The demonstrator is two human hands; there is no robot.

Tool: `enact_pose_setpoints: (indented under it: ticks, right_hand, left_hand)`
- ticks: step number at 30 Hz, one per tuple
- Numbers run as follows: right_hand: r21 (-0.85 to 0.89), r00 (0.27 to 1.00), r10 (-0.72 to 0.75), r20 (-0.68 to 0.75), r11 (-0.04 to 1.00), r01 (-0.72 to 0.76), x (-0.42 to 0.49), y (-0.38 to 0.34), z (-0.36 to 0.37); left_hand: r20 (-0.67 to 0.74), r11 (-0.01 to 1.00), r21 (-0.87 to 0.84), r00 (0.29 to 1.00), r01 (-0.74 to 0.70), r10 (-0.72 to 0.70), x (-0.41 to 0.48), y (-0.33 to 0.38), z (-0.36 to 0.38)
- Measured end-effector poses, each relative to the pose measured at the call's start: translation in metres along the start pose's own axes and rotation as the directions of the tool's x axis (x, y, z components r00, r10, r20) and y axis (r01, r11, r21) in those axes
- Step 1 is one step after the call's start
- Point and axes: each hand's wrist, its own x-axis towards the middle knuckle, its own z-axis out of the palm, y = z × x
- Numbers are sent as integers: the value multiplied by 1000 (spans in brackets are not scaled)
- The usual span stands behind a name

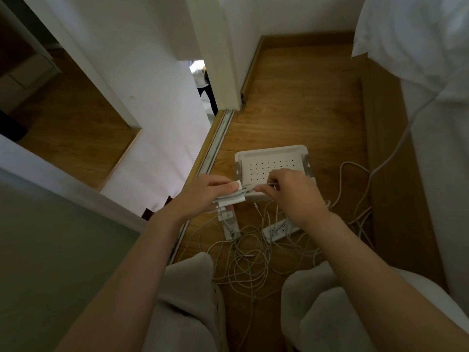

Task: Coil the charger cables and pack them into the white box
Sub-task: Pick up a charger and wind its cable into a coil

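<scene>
The left hand [203, 196] grips a small white charger block [237, 199], fingers curled over the top and thumb beneath, with several turns of white cable lying across it. The right hand [291, 194] is closed in a pinch on the cable strand [250, 189] just beside the block, fingertips pointing toward the left hand. Both forearms reach forward from a seated or crouched position, wrists roughly level, and the hands meet above the near edge of the white box [269, 151].

This looks like the coiling step: one charger's lead being wound around its block. The next move probably calls for the right hand to carry the strand around the block again while the left holds the bundle firm, then tuck the free end so the turns do not spring loose.

The box sits on the wooden floor [304, 97], its dotted inner face showing, just beyond the hands. Nearer the knees [193, 288] lies a tangle of loose cables [251, 260], threaded around a power strip [280, 227] and a second white strip [229, 222]. One long cable [396, 148] runs up toward the white bedding [418, 34] on the right.
</scene>
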Motion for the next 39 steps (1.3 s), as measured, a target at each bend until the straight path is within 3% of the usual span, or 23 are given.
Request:
enact_pose_setpoints:
  ticks: [5, 9, 13, 17, 21, 24, 28, 30, 33, 35, 39]
  right_hand:
    - [46, 999, 38, -24, 998, -37, -4, -3, 0]
    - [207, 995, 82, -50, 976, -70, -8, -9, -2]
    - [357, 993, 86, 77, 928, -108, -19, -27, 9]
    - [486, 979, 60, 196, 861, -150, -28, -40, 18]
    - [541, 953, 1, 303, 823, -173, -34, -45, 24]
    - [455, 900, -91, 426, 882, -126, -38, -45, 31]
    - [431, 855, -137, 501, 896, -109, -37, -40, 29]
    - [333, 806, -156, 571, 942, -53, -38, -36, 29]
    - [172, 761, -169, 626, 982, 77, -46, -33, 35]
    - [122, 815, -172, 553, 985, 125, -44, -27, 38]
    - [159, 908, -99, 407, 987, 36, -26, -5, 36]
  left_hand:
    - [3, 981, 176, 996, -84, 85, 3, -2, 4]
    - [-169, 934, 344, 972, -94, 161, 5, -4, 11]
    - [-335, 837, 543, 895, -73, 296, 8, -6, 17]
    - [-426, 867, 499, 866, -17, 262, 13, -10, 26]
    - [-490, 941, 337, 854, -2, 178, 18, -6, 40]
    - [-489, 1000, 5, 872, -14, 14, 20, 2, 44]
    - [-439, 924, -383, 880, 1, -183, 22, 12, 51]
    - [-366, 771, -636, 894, -37, -258, 24, 15, 50]
    - [-177, 315, -945, 948, -89, -263, 27, 18, 42]
    - [-126, 238, -969, 968, -72, -218, 27, 19, 35]
    - [-55, 164, -986, 993, -38, -102, 23, 19, 21]
